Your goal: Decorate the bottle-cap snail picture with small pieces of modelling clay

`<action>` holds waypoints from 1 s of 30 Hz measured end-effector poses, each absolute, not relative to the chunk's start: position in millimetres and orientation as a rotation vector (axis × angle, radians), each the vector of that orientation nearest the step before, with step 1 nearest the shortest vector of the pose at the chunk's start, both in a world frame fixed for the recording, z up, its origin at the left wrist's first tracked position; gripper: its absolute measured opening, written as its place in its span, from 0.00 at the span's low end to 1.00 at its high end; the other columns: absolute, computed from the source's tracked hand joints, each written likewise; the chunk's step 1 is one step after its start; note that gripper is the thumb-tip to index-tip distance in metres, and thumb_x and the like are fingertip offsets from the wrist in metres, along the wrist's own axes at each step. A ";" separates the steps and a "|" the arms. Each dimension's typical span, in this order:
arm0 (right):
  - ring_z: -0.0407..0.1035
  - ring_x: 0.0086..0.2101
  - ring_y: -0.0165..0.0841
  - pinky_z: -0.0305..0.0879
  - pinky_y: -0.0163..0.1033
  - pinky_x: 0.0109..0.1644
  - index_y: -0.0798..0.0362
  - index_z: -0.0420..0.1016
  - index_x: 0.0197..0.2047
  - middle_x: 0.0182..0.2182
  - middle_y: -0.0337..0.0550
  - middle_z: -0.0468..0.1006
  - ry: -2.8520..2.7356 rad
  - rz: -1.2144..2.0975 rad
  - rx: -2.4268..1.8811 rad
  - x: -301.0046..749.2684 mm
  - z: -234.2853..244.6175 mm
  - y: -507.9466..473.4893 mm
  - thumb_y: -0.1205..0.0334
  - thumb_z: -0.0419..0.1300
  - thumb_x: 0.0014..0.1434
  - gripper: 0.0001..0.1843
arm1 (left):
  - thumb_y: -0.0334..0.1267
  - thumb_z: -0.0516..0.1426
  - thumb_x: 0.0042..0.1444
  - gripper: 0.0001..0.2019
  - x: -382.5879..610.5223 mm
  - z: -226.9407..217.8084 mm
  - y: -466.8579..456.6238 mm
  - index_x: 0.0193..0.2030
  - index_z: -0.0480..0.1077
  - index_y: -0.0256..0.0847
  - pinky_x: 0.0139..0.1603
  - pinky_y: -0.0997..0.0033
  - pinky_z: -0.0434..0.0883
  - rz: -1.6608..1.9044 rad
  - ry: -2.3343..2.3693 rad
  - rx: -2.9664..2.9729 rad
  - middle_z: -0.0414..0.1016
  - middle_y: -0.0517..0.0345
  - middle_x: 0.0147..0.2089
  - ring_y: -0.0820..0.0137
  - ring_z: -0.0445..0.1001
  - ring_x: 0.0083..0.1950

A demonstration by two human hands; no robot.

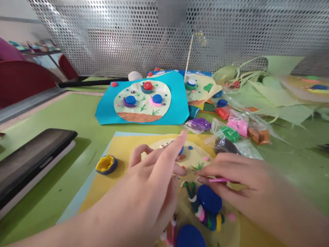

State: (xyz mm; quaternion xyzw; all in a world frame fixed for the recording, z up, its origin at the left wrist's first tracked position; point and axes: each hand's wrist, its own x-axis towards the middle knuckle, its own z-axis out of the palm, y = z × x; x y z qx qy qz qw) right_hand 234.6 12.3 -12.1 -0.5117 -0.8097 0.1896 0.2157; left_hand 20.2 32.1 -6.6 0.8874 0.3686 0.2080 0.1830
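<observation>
My right hand (239, 181) pinches a thin pink plastic stick (219, 180), its fingertips at a small green clay grass tuft (197, 166) on a round cream paper (227, 223). Beside them my left hand (151, 181) rests over the same paper, fingers apart, the index stretched up and another fingertip near a red clay dot. It hides part of the picture. Below the hands lies a striped clay caterpillar (203, 216) against a dark blue oval cap (209, 199). A second blue oval cap (191, 236) shows at the bottom edge.
A yellow sheet (123, 144) lies under the round paper, with a blue cap holding yellow clay (106, 164) on it. Behind stands a finished-looking blue card (180, 99). Bagged clay (238, 125) and green paper scraps (277, 89) lie right; a phone-like black device (36, 157) lies left.
</observation>
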 end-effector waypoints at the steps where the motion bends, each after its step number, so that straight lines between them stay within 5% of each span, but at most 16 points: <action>1: 0.72 0.26 0.29 0.64 0.34 0.27 0.42 0.75 0.34 0.29 0.31 0.75 -2.242 0.524 -1.413 234.1 -12.5 13.2 0.66 0.54 0.57 0.10 | 0.28 0.45 0.57 0.33 21.3 -7.1 32.4 0.66 0.33 0.46 0.52 0.63 0.59 0.574 1.035 2.525 0.75 0.61 0.45 0.64 0.70 0.49; 12: 0.72 0.26 0.29 0.67 0.35 0.25 0.39 0.74 0.32 0.27 0.28 0.76 -2.259 0.432 -1.403 226.9 -16.3 16.9 0.65 0.54 0.55 0.11 | 0.29 0.47 0.54 0.37 15.9 -13.1 28.0 0.66 0.33 0.55 0.53 0.64 0.58 0.694 1.050 2.413 0.75 0.65 0.47 0.62 0.71 0.50; 30: 0.72 0.24 0.33 0.69 0.39 0.22 0.42 0.75 0.30 0.27 0.35 0.78 -2.331 0.302 -1.465 231.4 -15.3 17.5 0.59 0.53 0.57 0.09 | 0.26 0.48 0.48 0.40 20.9 -15.5 20.4 0.67 0.35 0.45 0.51 0.52 0.63 0.580 1.069 2.391 0.78 0.54 0.42 0.54 0.70 0.50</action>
